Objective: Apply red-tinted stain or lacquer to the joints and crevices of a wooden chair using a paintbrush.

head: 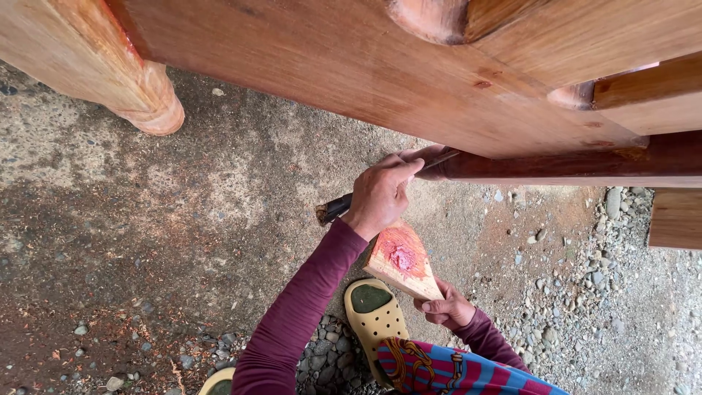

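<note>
Hands at work: the left hand [380,196] grips a dark-handled tool [344,206] against the wooden rail [556,167]; at five o'clock, the right hand [447,307] pinches a paste-smeared wood scrap [401,260].

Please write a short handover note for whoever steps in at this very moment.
Left hand: gripping a dark-handled tool, its tip pressed to the end of the dark wooden rail under the wide plank.
Right hand: holding a small wood block with reddish-pink paste on top, low by the yellow sandal.
Done: red-pink smears show on the turned leg and joints above.
Left: the rail-end spot is in progress; I cannot tell how much remains.
</note>
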